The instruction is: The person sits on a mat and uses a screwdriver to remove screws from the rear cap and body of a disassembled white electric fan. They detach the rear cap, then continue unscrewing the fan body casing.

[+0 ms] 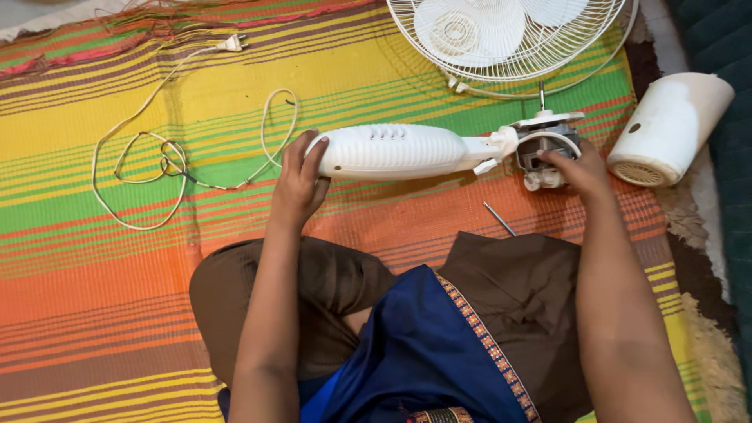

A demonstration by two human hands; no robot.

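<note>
Striped woven mat [102, 258] under fan body [392, 151], fan guard [509, 39], white cord [157, 149] (loosely coiled), motor cover [666, 129].
</note>
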